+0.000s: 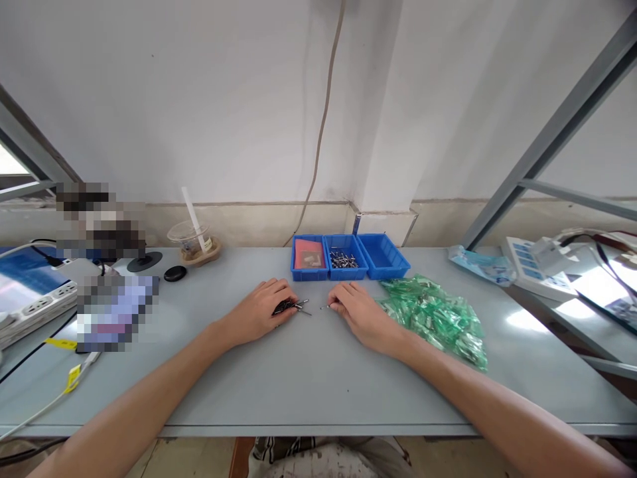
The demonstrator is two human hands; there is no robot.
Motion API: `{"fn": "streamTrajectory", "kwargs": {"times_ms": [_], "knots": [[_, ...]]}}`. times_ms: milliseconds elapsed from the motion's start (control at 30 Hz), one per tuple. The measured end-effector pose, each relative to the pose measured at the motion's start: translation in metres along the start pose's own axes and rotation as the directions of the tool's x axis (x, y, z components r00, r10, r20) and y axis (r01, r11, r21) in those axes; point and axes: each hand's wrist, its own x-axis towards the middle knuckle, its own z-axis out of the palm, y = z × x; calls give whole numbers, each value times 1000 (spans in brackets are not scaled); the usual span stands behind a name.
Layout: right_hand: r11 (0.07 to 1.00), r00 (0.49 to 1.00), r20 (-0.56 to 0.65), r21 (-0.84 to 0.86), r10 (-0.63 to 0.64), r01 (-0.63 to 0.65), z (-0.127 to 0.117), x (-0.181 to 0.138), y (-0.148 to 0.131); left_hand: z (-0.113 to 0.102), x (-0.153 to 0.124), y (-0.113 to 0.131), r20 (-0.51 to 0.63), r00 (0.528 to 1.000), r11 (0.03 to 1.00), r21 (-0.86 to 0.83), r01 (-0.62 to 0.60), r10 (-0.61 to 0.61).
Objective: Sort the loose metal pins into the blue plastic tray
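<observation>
My left hand (pixel 263 307) rests on the grey table, fingers curled around a bunch of thin, dark metal pins (pixel 286 306). Some of their silvery ends stick out towards the right. Across a small gap, my right hand (pixel 358 312) has its thumb and fingers pinched together at the tip of one small metal pin (pixel 324 307). Just beyond both hands, the middle blue bin (pixel 345 273) contains many similar metal pins (pixel 343 259). Their exact kind is too small to make out.
A left blue bin (pixel 310 275) holds a reddish sheet and small pieces; a right blue bin (pixel 385 271) adjoins. Green plastic bags (pixel 432 315) lie beside my right forearm. A cup with a straw (pixel 192 232), phone-like blurred object (pixel 117 315) and power strips (pixel 535 265) stand farther out.
</observation>
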Motion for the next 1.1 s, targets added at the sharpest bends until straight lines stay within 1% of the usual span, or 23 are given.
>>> {"fn": "streamTrajectory", "kwargs": {"times_ms": [100, 200, 433, 633, 867, 1000, 1100], "knots": [[997, 996, -64, 50, 66, -63, -3, 2, 0, 0, 0, 0, 0, 1000, 1000, 1, -2, 2], [990, 988, -110, 99, 106, -95, -6, 3, 0, 0, 0, 0, 0, 1000, 1000, -1, -5, 5], [962, 974, -133, 229, 185, -152, -6, 2, 1, 0, 0, -1, -6, 1000, 1000, 10, -6, 6], [951, 960, -157, 245, 230, -188, -7, 2, 0, -1, 0, 1, -21, 1000, 1000, 13, -13, 14], [946, 950, -181, 252, 255, -206, -9, 3, -2, -4, 1, 3, -96, 994, 999, 15, -46, 47], [944, 948, -184, 256, 259, -208, -8, 3, -1, -5, 2, 7, -144, 989, 998, -28, -48, 43], [945, 948, -193, 258, 253, -200, -7, 3, -1, -6, 2, 12, -169, 986, 996, -91, -19, 3]]}}
